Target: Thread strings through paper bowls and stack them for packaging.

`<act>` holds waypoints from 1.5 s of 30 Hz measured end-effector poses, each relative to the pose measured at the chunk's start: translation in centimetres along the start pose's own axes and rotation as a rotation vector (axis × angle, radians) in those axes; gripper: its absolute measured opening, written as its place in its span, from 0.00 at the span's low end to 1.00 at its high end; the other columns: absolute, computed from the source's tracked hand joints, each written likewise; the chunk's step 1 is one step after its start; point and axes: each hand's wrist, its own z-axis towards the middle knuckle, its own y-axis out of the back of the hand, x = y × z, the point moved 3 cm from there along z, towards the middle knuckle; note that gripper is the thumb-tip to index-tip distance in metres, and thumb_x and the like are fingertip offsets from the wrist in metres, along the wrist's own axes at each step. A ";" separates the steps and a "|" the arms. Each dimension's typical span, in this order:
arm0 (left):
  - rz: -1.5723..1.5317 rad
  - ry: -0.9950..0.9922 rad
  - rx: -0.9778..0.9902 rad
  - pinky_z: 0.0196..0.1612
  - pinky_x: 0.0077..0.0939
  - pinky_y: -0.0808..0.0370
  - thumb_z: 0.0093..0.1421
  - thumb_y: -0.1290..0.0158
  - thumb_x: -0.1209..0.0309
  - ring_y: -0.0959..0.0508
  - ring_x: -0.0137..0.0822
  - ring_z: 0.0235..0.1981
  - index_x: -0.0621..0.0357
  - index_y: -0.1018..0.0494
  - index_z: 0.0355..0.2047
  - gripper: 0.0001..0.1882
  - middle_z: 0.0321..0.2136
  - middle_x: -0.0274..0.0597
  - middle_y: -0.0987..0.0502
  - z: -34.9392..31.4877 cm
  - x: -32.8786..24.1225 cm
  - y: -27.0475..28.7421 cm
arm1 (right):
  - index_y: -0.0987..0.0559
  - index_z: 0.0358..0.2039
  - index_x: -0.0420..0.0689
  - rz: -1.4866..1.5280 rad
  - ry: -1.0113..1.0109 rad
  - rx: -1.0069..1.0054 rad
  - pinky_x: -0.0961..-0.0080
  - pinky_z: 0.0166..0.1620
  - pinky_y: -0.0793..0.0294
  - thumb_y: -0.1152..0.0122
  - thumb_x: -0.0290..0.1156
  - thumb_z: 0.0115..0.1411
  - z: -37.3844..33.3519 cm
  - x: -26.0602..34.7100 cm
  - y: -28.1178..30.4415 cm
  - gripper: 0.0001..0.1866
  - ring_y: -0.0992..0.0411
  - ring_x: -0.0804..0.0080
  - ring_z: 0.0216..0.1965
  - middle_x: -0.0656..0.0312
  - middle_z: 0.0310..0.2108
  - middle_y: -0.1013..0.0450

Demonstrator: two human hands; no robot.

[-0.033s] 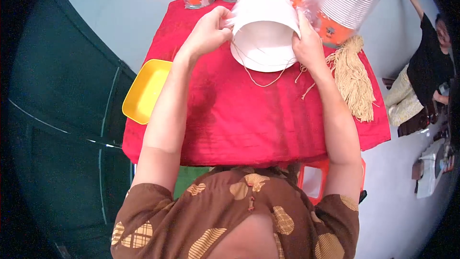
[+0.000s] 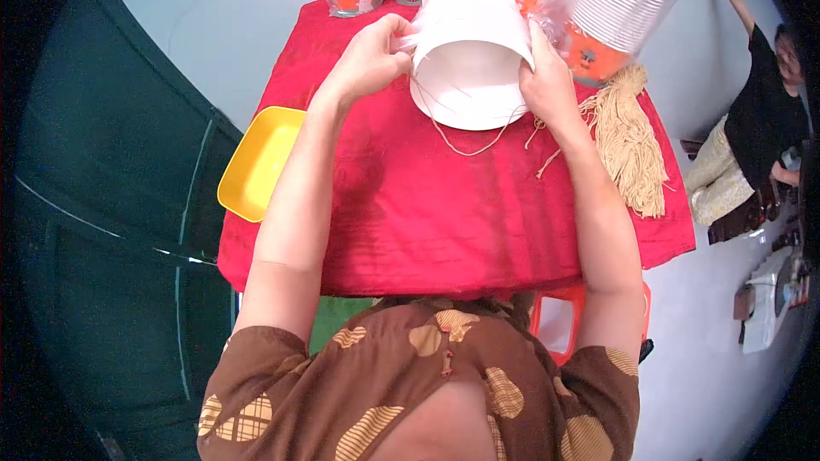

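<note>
A white paper bucket [image 2: 475,26] lies tipped over the far part of the table, its round mouth facing me. My right hand [image 2: 549,77] grips the right side of its rim, thumb near the opening and fingers outside. At the bucket's left side my left hand [image 2: 380,51] is closed in a pinch. Whitish clear plastic film [image 2: 412,34] shows by its fingertips; what they hold is hidden. A thin tan cord [image 2: 468,153] hangs in a loop below the mouth, running from the left rim toward my right hand.
Nested orange-and-white buckets [image 2: 591,53] in clear plastic stand along the far edge. A bundle of tan cords [image 2: 634,145] lies right, a yellow tray [image 2: 259,166] left, on the red tablecloth [image 2: 427,230]. Beneath the near edge is a red stool [image 2: 559,324]. Another person [image 2: 756,102] is at far right.
</note>
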 end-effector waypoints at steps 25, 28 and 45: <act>0.611 0.407 -0.424 0.35 0.48 0.25 0.53 0.41 0.54 0.20 0.56 0.32 0.63 0.26 0.29 0.22 0.27 0.59 0.21 -3.0 1.7 -1.6 | 0.42 0.59 0.30 -0.091 0.035 -0.147 0.54 0.51 0.30 0.49 0.19 0.52 -1.3 1.0 -1.3 0.32 0.32 0.38 0.49 0.37 0.53 0.35; 0.601 0.387 -0.412 0.35 0.49 0.25 0.54 0.41 0.54 0.20 0.58 0.32 0.64 0.28 0.33 0.22 0.27 0.60 0.22 -4.9 0.9 -1.6 | 0.42 0.59 0.30 -0.127 0.054 -0.179 0.54 0.50 0.29 0.49 0.19 0.52 -1.3 0.9 -1.9 0.32 0.31 0.39 0.48 0.38 0.53 0.36; 0.256 -0.419 -0.583 0.25 0.33 0.30 0.40 0.46 0.86 0.26 0.45 0.24 0.62 0.32 0.26 0.12 0.25 0.46 0.29 -13.4 -7.6 -2.9 | 0.38 0.58 0.35 -0.105 -0.012 -0.137 0.54 0.47 0.28 0.46 0.20 0.51 -2.2 1.1 -2.1 0.30 0.30 0.40 0.47 0.40 0.48 0.33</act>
